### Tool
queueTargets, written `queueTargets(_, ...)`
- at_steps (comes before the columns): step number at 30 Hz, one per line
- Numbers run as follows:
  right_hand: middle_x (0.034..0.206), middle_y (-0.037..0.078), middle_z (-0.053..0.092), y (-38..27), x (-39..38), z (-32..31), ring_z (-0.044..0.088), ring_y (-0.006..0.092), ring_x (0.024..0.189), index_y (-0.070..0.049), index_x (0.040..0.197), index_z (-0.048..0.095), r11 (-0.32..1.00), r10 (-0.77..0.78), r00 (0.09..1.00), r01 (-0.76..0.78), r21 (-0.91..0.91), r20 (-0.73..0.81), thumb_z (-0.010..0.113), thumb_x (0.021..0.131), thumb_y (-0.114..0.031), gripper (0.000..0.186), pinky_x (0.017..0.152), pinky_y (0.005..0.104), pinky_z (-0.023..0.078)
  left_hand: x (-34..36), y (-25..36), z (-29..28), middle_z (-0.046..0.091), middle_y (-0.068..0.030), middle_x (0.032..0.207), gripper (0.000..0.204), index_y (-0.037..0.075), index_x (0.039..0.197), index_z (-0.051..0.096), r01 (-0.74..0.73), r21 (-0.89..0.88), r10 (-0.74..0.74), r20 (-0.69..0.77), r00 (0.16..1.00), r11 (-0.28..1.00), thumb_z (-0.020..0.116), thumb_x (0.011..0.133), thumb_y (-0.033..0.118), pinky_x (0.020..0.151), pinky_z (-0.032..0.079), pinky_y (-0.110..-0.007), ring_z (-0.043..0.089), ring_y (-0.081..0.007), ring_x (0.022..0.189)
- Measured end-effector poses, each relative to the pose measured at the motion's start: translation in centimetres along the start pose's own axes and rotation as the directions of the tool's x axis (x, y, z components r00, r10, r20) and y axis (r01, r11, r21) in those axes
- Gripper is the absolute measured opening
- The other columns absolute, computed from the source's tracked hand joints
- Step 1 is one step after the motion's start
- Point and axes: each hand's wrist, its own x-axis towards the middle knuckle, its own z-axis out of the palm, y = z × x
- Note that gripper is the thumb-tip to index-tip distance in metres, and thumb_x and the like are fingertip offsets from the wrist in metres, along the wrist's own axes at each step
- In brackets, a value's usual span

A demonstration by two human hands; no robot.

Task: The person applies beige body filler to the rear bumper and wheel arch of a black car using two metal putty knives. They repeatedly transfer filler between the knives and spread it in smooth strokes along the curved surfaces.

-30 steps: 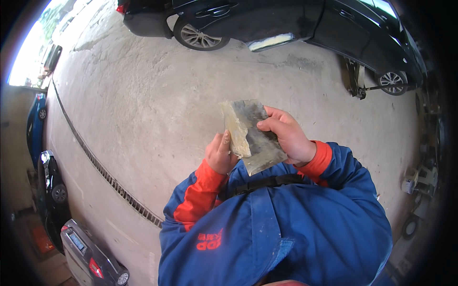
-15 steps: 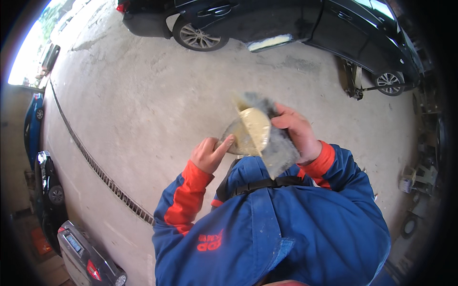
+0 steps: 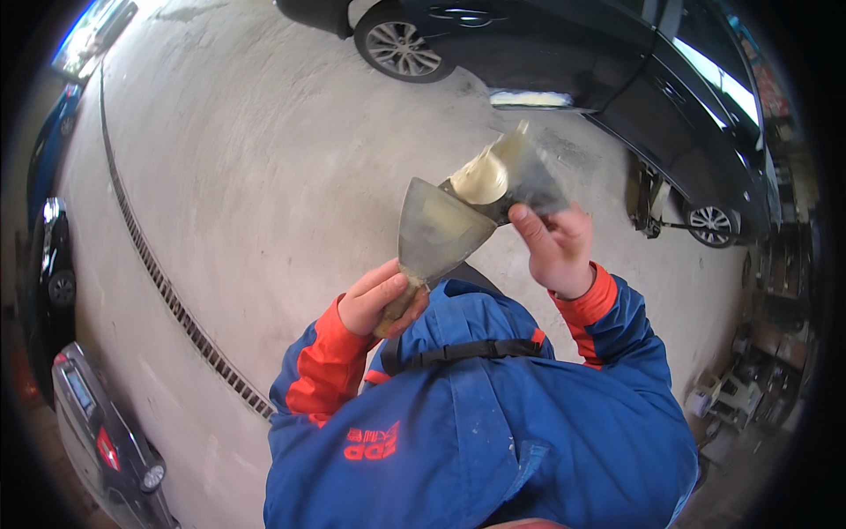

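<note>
My left hand (image 3: 372, 298) is closed round the handle of a putty knife (image 3: 434, 236). Its wide grey blade points up and away from me, with a thin yellowish smear on its face. To the right, my right hand (image 3: 561, 249) grips a dark flat plate (image 3: 536, 183) by its near edge, thumb on top. A thick lump of cream-coloured putty (image 3: 481, 179) sits on the plate's left part and rises to a ragged peak at the far edge. The blade's right corner overlaps or touches the plate's near left edge; which of the two I cannot tell.
Beyond my hands stands a black car (image 3: 520, 53), its front end beside a jack or stand (image 3: 650, 198). A floor drain grating (image 3: 167, 295) runs along the left, past a grey car (image 3: 104, 432). Clutter and a pale stool (image 3: 738, 397) stand at the right.
The putty knife has come off the putty and turned so its blade points upward. The plate has tilted and moved up and right. My view has shifted, bringing the black car's side farther right.
</note>
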Motion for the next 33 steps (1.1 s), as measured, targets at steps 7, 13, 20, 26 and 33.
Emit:
queueTargets(7,0.121,0.020,0.068,2.4,7.3,2.7,0.071,0.0347,0.100,-0.005,0.133,0.061,0.987,-0.063,0.909,0.117,-0.108,0.411,0.062,0.086,0.008,0.049,0.082,0.0338,0.059,0.0,2.3,-5.2,0.053,-0.0072,0.078,0.039,0.002,0.128,0.049,-0.017,-0.121,0.015,-0.020,1.000,0.993,0.043,0.105,0.034,0.039,0.032,-0.021,0.041,-0.0073,0.046)
queueTargets(13,0.099,0.018,0.071,6.3,13.4,4.1,0.069,0.0355,0.083,-0.010,0.133,0.062,0.981,0.135,0.800,-0.023,-0.195,0.584,0.058,0.083,0.009,0.054,0.071,0.0377,0.056,2.0,5.1,-10.8,0.051,-0.0069,0.077,0.039,0.002,0.127,0.049,-0.035,-0.155,0.025,-0.067,0.997,0.987,0.044,0.105,0.034,0.039,0.031,-0.021,0.039,-0.0072,0.046)
queueTargets(20,0.085,0.018,0.068,11.2,20.5,8.2,0.065,0.0329,0.068,-0.012,0.129,0.064,0.951,0.286,0.748,-0.147,-0.272,0.598,0.059,0.086,0.000,0.045,0.065,0.0376,0.053,4.2,11.5,-15.4,0.050,-0.0089,0.072,0.042,-0.001,0.120,0.049,-0.176,-0.237,0.170,-0.047,0.984,0.955,0.049,0.103,0.037,0.037,0.027,-0.023,0.035,-0.0085,0.043)
queueTargets(26,0.082,0.016,0.068,11.1,27.2,9.8,0.066,0.0306,0.067,-0.007,0.138,0.057,0.994,-0.017,0.753,0.084,-0.070,0.658,0.063,0.085,0.003,0.055,0.065,0.0353,0.056,3.5,15.8,-18.2,0.050,-0.0079,0.074,0.041,-0.002,0.122,0.048,-0.214,-0.254,0.182,-0.144,0.973,0.943,0.047,0.104,0.034,0.039,0.029,-0.023,0.035,-0.0087,0.046)
queueTargets(33,0.078,0.008,0.065,13.2,32.6,16.8,0.061,0.0200,0.065,-0.004,0.130,0.059,0.964,0.261,0.779,-0.187,-0.186,0.570,0.058,0.094,-0.002,0.036,0.063,0.0330,0.052,0.3,20.2,-23.6,0.042,-0.0082,0.065,0.043,-0.004,0.116,0.046,-0.399,-0.212,0.335,-0.282,0.899,0.892,0.051,0.103,0.037,0.033,0.025,-0.024,0.032,-0.0089,0.041)
